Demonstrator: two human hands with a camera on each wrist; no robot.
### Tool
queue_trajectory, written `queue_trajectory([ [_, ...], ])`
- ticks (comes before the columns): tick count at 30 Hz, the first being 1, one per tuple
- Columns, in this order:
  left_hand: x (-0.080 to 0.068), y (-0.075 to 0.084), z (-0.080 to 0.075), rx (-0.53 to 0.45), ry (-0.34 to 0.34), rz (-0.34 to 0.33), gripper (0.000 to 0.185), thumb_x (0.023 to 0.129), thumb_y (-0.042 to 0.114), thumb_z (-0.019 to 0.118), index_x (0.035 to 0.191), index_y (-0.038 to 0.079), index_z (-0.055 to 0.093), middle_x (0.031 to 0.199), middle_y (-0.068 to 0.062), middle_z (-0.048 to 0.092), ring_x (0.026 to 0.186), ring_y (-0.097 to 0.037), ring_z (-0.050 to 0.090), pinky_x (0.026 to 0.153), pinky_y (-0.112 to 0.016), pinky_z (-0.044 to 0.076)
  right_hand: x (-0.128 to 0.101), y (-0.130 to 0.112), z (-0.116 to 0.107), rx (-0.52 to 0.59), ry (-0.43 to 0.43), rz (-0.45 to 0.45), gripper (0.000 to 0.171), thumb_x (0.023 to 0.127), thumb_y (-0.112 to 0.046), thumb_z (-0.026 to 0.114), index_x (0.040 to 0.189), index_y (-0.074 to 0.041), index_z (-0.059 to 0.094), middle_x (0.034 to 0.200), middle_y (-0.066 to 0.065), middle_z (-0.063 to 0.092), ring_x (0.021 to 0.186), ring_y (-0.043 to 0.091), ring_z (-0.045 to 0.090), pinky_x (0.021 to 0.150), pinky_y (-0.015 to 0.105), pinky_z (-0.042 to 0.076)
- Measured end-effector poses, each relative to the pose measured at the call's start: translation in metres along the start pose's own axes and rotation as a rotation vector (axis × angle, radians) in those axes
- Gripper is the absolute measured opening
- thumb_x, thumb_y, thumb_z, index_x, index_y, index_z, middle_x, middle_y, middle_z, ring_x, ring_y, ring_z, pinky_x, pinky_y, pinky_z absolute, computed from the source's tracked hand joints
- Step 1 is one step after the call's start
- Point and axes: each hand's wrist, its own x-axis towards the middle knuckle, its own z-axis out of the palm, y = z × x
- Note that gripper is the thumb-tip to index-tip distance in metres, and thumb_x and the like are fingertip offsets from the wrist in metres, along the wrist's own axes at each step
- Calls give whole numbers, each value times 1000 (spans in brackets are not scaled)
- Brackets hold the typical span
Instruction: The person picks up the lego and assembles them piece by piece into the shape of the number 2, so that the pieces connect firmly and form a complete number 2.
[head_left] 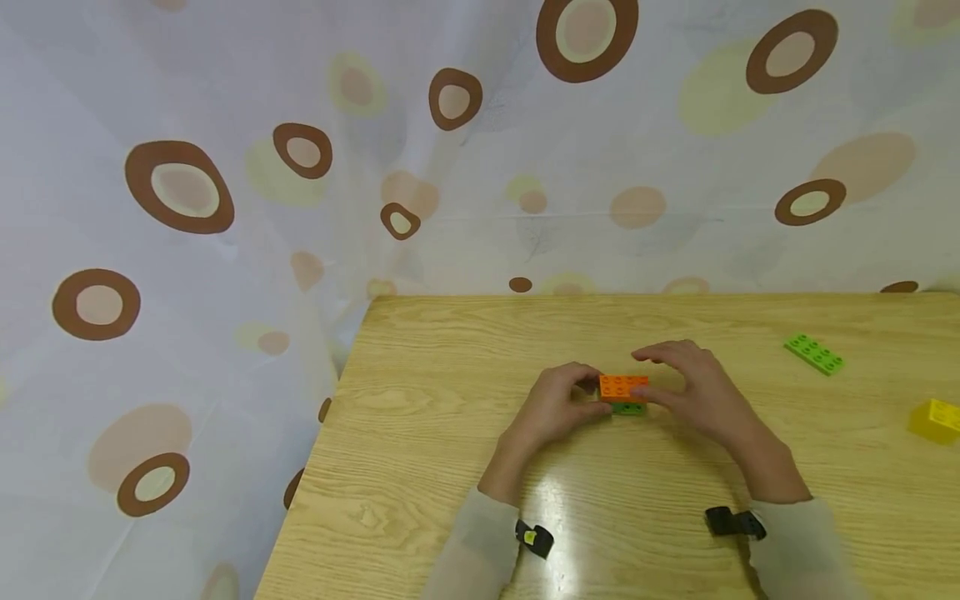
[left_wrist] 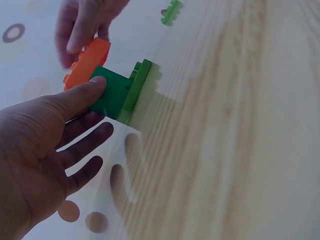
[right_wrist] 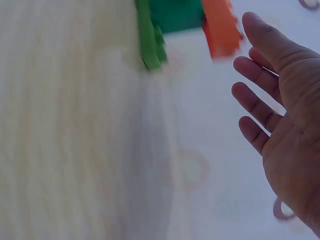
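Note:
A small stack of toy building bricks stands on the wooden table: a flat light green brick [left_wrist: 137, 92] at the bottom, a dark green brick [left_wrist: 116, 95] in the middle and an orange brick [head_left: 618, 385] on top. The orange one juts out past the dark green one. My left hand [head_left: 553, 406] pinches the dark green brick, its thumb on the near face; the index fingertip is hidden behind. On the other side, my right hand [head_left: 701, 392] hovers by the orange brick with fingers spread and relaxed. In the right wrist view its thumb is apart from that brick.
A flat light green brick [head_left: 814, 354] lies to the right on the table [head_left: 420, 467]. Farther right stands a yellow brick [head_left: 937, 421]. A patterned curtain [head_left: 480, 167] hangs behind and left of the table.

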Motion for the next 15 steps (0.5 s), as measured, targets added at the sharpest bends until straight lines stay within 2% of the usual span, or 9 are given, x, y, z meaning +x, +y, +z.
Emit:
queue_trajectory([
  [3,0,1,-1,-5,-1,-24,41,90,27,88,126,12,73,115,4,73,107,-9,67,94,-16,52,-11,16,-29,-4,41,122,46,90,-15,86,132,-4,70,132,23,66,123,48,53,98,74,37],
  [7,-1,1,-2,-19,-1,-37,41,90,26,88,126,12,73,115,4,73,107,-10,68,94,-18,52,-36,44,-71,-64,123,323,53,98,-22,80,142,0,63,144,32,57,135,59,41,102,80,32],
  [12,0,1,-1,-27,-5,-25,41,90,26,88,126,11,73,115,3,73,107,-13,68,94,-19,53,-79,80,-110,-213,244,550,63,105,-31,69,152,6,49,158,38,38,149,62,23,117,80,15],
  [15,0,1,-1,-31,1,-24,41,90,25,88,125,11,73,115,3,74,107,-13,69,94,-18,53,-108,104,-124,-197,337,647,65,105,-26,68,154,8,43,165,36,28,154,58,15,121,78,9],
])
